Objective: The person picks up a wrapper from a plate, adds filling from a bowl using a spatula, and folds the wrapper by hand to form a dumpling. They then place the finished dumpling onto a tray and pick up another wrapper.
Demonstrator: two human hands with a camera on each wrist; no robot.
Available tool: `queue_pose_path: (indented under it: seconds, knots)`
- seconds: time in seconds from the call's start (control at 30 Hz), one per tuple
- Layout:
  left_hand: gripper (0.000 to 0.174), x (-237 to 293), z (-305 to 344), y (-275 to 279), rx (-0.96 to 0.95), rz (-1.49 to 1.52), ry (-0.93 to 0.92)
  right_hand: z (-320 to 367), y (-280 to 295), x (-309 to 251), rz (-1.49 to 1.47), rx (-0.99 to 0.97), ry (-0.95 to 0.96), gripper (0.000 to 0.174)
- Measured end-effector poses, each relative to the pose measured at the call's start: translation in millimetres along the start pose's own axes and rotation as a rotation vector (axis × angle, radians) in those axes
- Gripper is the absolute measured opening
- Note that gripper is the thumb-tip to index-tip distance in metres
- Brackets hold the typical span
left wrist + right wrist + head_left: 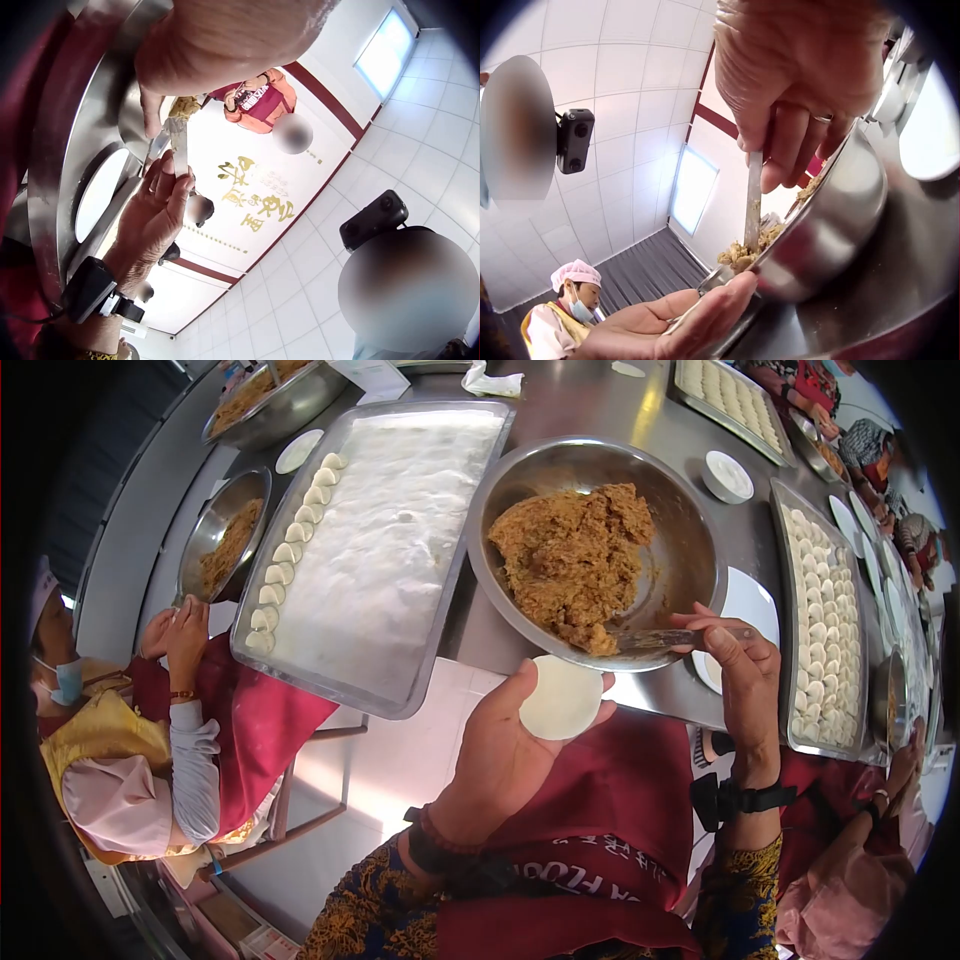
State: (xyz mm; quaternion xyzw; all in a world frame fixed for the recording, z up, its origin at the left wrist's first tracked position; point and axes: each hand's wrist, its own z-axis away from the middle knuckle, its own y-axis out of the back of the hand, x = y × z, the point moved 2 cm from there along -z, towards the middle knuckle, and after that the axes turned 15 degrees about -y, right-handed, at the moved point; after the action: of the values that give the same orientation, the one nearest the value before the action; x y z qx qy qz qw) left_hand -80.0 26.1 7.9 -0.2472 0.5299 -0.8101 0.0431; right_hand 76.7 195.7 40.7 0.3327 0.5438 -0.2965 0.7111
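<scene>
A round pale dough wrapper [561,698] lies across the fingers of my left hand [500,745], whose thumb rests at its edge, just below a steel bowl [705,550]. My right hand [740,665] pinches a flat spatula [655,640] at the bowl's near rim. Brown minced filling [575,555] fills part of the bowl, and a lump of filling [739,253] clings to the spatula's tip in the right wrist view. There the left palm [645,326] faces up below the tip. In the left wrist view, the right hand [154,217] holds the spatula [178,142].
A floured tray [400,560] with one row of dumplings stands left of the bowl; a fuller tray [785,620] stands to the right. A small white bowl [728,476] sits behind. People work on both sides, one with a yellow garment [120,735] at left.
</scene>
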Motion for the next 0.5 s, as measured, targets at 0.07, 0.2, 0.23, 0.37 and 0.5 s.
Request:
queue_pose_path:
  seconds: [0.07, 0.2, 0.23, 0.37, 0.5]
  knots:
    - [0.047, 0, 1, 0, -0.015, 0.012, 0.009, 5, -2, 2, -0.054, 0.004, 0.013, 0.025]
    - [0.048, 1, 5, -1, -0.011, 0.033, 0.007, 20, -8, 4, -0.138, 0.01, 0.001, 0.027]
    - [0.047, 2, 7, -2, -0.021, 0.026, 0.003, 25, -10, 5, -0.144, 0.012, 0.004, 0.028]
    - [0.048, 4, 11, -4, -0.012, 0.033, -0.02, 49, -22, 9, -0.184, 0.039, -0.008, 0.027]
    - [0.047, 5, 16, -3, 0.011, 0.069, -0.052, 68, -29, 12, 0.11, 0.069, 0.188, 0.022]
